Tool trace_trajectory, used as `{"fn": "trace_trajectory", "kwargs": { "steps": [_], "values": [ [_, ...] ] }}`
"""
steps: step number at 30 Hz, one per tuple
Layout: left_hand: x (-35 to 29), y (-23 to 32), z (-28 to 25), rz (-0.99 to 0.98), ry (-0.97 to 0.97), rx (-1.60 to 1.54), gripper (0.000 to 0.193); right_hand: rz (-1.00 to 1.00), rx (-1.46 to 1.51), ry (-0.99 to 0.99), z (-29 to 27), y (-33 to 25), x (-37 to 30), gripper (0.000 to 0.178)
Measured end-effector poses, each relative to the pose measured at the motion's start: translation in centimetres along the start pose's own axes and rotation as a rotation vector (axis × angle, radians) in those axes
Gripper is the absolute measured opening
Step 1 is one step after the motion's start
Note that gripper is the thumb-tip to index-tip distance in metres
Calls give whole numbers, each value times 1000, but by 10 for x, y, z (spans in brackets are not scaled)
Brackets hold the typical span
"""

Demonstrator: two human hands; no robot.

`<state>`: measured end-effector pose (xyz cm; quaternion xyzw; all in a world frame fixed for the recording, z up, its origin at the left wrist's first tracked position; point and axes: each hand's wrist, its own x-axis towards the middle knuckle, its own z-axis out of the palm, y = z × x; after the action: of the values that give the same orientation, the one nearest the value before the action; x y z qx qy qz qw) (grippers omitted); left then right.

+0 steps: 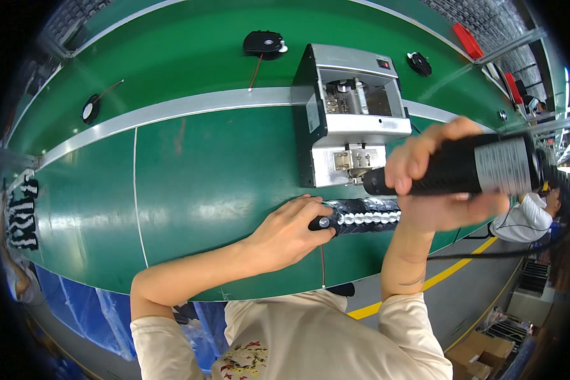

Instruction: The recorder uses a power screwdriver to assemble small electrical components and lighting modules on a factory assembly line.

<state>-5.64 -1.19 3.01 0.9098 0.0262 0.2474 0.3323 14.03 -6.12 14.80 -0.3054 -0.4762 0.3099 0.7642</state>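
Currently my left hand (pixel 285 231) presses down on the near end of a black part with a row of white pieces (pixel 361 219), which lies on the green bench (pixel 202 183) just in front of the grey machine (pixel 345 114). Right of it, my right hand (pixel 440 174) is closed around a black cylindrical power tool (pixel 456 170), tip pointing toward the machine's lower front. 2 black round parts (pixel 265 43) sit farther back on the belt.

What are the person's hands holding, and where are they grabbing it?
The right hand grips a black power screwdriver around the front of its barrel. The left hand pinches the near end of a black part lying on the green table.
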Motion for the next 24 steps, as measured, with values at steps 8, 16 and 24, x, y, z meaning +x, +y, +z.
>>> {"fn": "trace_trajectory", "kwargs": {
  "steps": [8, 16, 24],
  "values": [
    [-2, -1, 0, -4, 15, 5, 15, -1, 26, -84, 11, -1, -44, 89],
    [-1, 1, 0, -11, 32, -10, 21, 49, -89, -9, 13, 16, -53, 91],
    [-1, 1, 0, -6, 26, 3, 22, 167, -210, 79, 32, 9, -59, 91]
  ]
}}
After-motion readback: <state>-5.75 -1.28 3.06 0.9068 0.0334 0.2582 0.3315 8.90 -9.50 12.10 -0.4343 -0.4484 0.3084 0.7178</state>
